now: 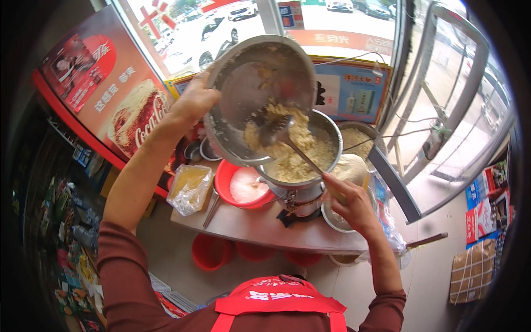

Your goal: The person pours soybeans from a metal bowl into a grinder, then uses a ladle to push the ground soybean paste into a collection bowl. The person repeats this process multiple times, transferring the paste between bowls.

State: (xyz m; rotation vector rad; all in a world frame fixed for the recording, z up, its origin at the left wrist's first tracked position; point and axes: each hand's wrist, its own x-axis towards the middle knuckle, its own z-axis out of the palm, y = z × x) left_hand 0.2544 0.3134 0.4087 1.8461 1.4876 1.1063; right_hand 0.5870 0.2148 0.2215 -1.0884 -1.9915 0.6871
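Tilted over a metal pot, a large steel bowl [249,91] is gripped at its left rim by my left hand [195,99]. My right hand [350,203] is closed on the handle of a metal ladle [305,157], whose head is at the bowl's lower lip among pale yellow, crumbly mash [286,133]. The same kind of mash lies in the metal pot [338,143] below, which stands on a metal base [303,201]. A red plastic basin [224,186] with white granular stuff is left of the pot. Near my right hand a pale bulging bag [350,168] stands above another metal bowl [332,218].
On the table [244,226] at left is a plastic-wrapped yellow block [188,189] beside small metal bowls [209,149]. A basin of pale grains [356,141] stands back right. Red buckets [211,251] are beneath the table. A red drinks cooler [120,95] is at left, a glass door [448,83] at right.
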